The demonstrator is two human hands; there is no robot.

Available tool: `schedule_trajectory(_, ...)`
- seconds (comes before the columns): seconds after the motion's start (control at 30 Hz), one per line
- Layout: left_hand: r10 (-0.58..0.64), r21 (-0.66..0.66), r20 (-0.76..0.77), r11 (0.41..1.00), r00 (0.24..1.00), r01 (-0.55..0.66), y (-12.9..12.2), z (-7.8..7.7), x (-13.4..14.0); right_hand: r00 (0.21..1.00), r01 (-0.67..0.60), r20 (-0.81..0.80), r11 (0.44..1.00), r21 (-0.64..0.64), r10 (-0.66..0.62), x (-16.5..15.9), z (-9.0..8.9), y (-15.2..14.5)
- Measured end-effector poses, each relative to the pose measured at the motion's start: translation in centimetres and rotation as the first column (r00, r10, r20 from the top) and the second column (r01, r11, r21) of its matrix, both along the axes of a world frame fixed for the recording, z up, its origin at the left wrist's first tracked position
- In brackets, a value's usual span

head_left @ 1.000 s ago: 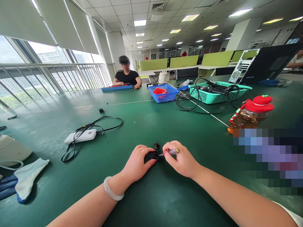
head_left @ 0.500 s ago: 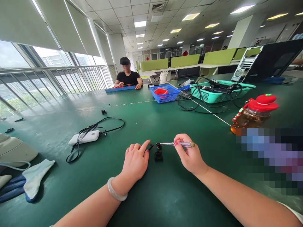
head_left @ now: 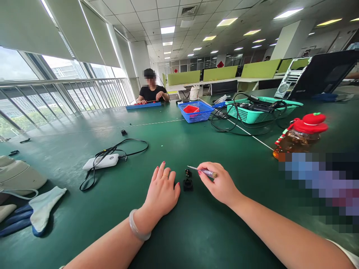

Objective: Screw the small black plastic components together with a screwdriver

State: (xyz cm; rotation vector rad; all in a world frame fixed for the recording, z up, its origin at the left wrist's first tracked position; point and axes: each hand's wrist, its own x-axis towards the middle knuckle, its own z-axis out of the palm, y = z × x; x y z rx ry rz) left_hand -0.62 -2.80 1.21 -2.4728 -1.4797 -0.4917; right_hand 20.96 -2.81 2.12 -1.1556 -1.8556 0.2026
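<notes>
screwdriver [head_left: 207, 173] sits pinched in the curled fingers of the right hand [head_left: 221, 183], its tip near a small metallic part [head_left: 188, 173]; from my remote post i can't tell if they touch. a black block [head_left: 187, 185] lies just nearer me. the left hand [head_left: 162, 191] rests palm down, loosely spread, gripping nothing i can see.

An office, with green desk partitions [head_left: 220, 73]

Screwdriver [head_left: 209, 173]: translucent handle, slim shaft, tip directed toward the left edge of the worktop [head_left: 196, 239]. Black block [head_left: 187, 185] and small, dark, shiny component [head_left: 188, 173]: adjacent, well inside the far edge.
</notes>
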Motion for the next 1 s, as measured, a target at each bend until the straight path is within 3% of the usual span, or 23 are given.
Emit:
schedule_trajectory(0.07, -0.149, -0.04, 0.041, 0.988, 0.988, 0.151, 0.1, 0.1, 0.0, 1.0, -0.003, -0.001, 1.0, 0.0, 0.003, 0.0, -0.1, 0.0)
schedule_trajectory(0.17, -0.357, -0.168, 0.039, 0.918, 0.933, 0.359, 0.1, 0.3, 0.0, 1.0, -0.013, -0.001, 1.0, 0.017, 0.013, 0.0, -0.2, 0.0)
schedule_trajectory(0.27, -0.406, -0.286, 0.043, 0.87, 0.913, 0.401, 0.0, 0.3, 0.0, 1.0, -0.017, 0.001, 1.0, 0.02, 0.017, 0.0, -0.2, 0.0)
schedule_trajectory(0.47, -0.287, -0.251, 0.166, 0.913, 0.944, 0.322, 0.2, 0.0, -0.2, 1.0, -0.029, 0.004, 1.0, 0.008, 0.029, -0.1, 0.0, -0.1)
schedule_trajectory(0.7, 0.003, -0.23, 0.225, 0.972, 0.974, 0.05, 1.1, -0.6, -0.5, 0.999, -0.033, 0.008, 0.999, -0.036, 0.033, -0.1, -0.1, -0.1)
schedule_trajectory(0.9, 0.053, -0.24, 0.231, 0.971, 0.972, 0.005, 1.0, -0.7, -0.6, 0.999, -0.05, 0.003, 0.996, -0.074, 0.05, -0.1, -0.2, -0.2)
schedule_trajectory(1.0, 0.032, -0.243, 0.238, 0.97, 0.971, 0.027, 0.9, -0.7, -0.6, 0.991, -0.131, 0.001, 0.987, -0.089, 0.131, -0.2, 0.1, -0.6)
